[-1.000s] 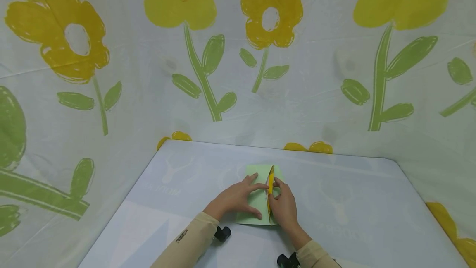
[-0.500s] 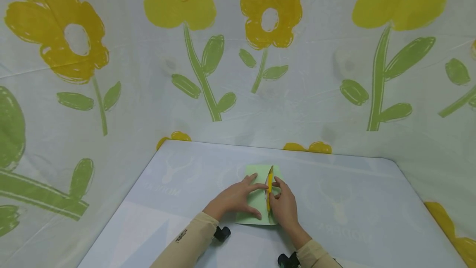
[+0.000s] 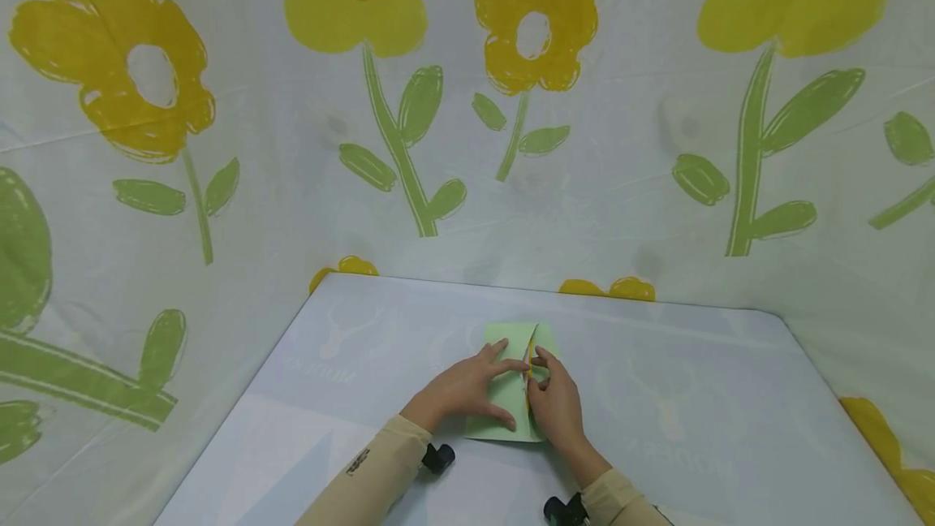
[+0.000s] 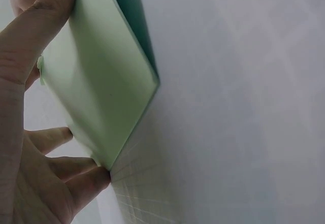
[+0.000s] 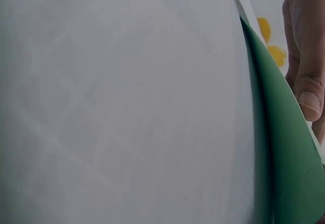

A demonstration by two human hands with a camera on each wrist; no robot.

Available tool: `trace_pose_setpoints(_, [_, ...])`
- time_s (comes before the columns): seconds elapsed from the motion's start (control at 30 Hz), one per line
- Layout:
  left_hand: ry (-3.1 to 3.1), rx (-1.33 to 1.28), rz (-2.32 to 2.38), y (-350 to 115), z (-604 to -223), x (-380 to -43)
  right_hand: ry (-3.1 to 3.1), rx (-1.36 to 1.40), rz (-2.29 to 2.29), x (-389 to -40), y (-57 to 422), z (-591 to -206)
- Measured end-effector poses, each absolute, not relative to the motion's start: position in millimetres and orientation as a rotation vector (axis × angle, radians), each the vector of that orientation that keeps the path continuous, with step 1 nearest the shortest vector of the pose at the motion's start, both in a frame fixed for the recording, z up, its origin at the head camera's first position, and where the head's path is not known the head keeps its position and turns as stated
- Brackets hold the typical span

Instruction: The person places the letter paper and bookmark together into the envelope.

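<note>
On the table lies a light green folded paper cover (image 3: pixel 511 392), with a raised slit along its right side. A thin yellow piece (image 3: pixel 532 345) shows in that slit; most of it is hidden. My left hand (image 3: pixel 471 386) is spread over the cover, its thumb near the front edge and its forefinger at the slit. In the left wrist view, that hand's fingertips (image 4: pixel 96 176) touch the cover's edge. My right hand (image 3: pixel 557 404) pinches at the yellow piece with curled fingers. In the right wrist view, its thumb (image 5: pixel 309 102) lies by a curved-up green panel (image 5: pixel 292 148).
A pale patterned table (image 3: pixel 672 404) spreads around the cover. Behind it and at the sides hangs a white cloth (image 3: pixel 621 209) printed with large yellow flowers. Small black wrist devices (image 3: pixel 440 459) sit below the two wrists.
The yellow piece shows as a much narrower sliver in the slit than before. Both hands have stayed nearly in place.
</note>
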State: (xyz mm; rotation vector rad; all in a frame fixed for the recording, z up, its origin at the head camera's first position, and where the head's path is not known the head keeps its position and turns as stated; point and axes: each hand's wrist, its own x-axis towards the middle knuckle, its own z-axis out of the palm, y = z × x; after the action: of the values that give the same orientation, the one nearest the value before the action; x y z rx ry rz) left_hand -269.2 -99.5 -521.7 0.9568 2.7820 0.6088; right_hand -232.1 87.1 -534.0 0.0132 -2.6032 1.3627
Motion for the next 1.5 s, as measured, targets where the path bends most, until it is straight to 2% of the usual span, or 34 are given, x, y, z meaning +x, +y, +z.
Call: trace_pose_setpoints(1.5, [2.797, 0.956, 0.591, -98.7, -518.9, -267.9, -2.550, -0.010, 1.403, -228.7, 92.1, -535.4])
